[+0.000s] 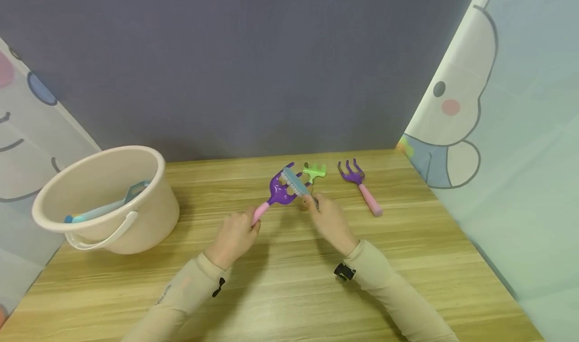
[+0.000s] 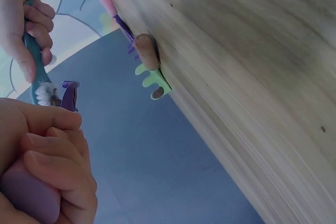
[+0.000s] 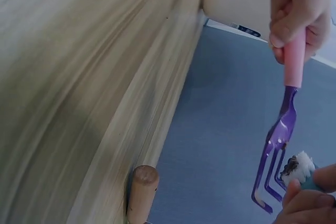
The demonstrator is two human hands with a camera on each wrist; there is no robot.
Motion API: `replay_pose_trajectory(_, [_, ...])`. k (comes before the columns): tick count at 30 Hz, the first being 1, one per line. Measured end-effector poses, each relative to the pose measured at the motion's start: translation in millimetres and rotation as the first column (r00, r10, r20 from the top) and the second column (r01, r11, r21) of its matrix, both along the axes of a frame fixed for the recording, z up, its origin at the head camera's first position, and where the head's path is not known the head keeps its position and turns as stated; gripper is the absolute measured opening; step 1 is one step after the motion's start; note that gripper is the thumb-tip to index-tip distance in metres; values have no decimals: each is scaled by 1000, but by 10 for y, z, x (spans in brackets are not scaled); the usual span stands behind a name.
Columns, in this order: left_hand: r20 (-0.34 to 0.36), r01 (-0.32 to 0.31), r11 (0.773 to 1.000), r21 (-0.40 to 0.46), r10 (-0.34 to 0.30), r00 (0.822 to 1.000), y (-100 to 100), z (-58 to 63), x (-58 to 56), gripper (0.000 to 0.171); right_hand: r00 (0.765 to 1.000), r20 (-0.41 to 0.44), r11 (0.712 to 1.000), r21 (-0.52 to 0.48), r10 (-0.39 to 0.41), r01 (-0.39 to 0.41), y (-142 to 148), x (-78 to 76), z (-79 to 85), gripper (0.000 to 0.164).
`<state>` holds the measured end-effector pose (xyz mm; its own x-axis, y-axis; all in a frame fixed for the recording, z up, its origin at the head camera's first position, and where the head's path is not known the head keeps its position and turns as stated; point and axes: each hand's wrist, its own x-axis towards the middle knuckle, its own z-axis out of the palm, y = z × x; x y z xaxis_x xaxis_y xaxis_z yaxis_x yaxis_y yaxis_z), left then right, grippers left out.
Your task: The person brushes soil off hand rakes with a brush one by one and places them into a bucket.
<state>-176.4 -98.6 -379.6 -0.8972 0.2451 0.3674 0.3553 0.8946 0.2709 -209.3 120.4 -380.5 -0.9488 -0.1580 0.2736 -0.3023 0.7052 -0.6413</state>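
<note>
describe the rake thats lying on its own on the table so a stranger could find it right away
On the light wooden table, look right of the person's two hands. The purple plastic rake with a pink handle lies flat there, untouched. The similar purple rake is gripped and off the table, and the small green rake has a wooden handle.

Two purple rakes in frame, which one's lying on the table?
The right-hand purple rake, lying flat and untouched beside the green rake. The other rake is held up by the left hand while the right hand brushes it.

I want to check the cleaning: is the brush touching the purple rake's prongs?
Touching. In the right wrist view the brush bristles rest against the purple rake prongs.
</note>
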Motion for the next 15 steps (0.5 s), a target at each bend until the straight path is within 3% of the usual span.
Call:
replay_pose_trajectory(5, [-43,7,1000,-7,-7,999,27,18,27,17,979,-203,981,191,17,22,-49,22,-42,30])
replay_pose_trajectory(8, [-60,-2,1000,-1,2,998,42,24,43,17,962,-273,971,235,26,40,-78,24,-34,29])
replay_pose_trajectory(15, [-82,-21,1000,-5,21,996,61,45,68,15,976,-214,972,233,40,12,-117,34,30,27])
